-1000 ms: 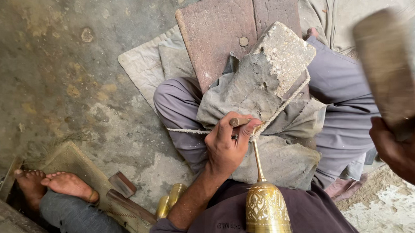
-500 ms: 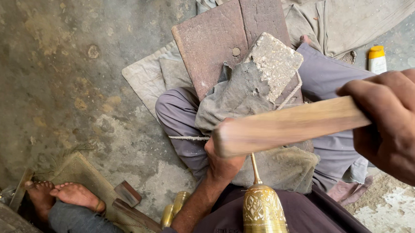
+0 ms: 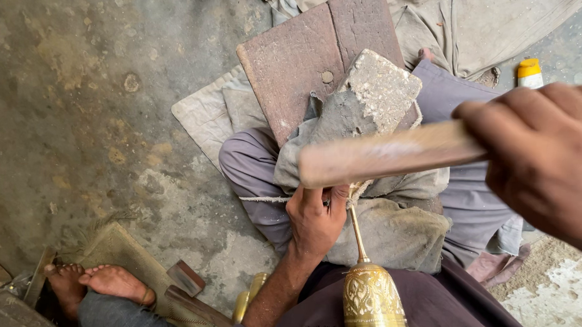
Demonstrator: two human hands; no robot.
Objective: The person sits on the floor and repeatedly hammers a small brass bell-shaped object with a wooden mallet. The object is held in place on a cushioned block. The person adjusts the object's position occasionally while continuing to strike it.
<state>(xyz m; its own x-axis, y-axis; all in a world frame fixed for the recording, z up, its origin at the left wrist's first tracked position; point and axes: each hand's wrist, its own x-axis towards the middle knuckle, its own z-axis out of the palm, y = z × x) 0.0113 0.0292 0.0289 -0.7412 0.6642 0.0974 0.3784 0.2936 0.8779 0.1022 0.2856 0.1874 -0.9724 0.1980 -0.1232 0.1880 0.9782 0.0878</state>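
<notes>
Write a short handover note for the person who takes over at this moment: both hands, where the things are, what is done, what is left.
Left hand: closed around the thin stem of the brass bell, steadying it on the cloth-covered lap.
Right hand: grips a wooden mallet, raised over the stem.
Stone block leans on the wooden board ahead.
Done: bell body already bears engraved patterns.
Left: cannot tell from this view.

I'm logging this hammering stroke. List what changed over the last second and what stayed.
The right hand swung the wooden mallet down from raised at the right edge to lying across the work, just above the left hand. Unchanged: the left hand grips the thin tool on the stone block, and the brass bell sits in the lap.
</notes>
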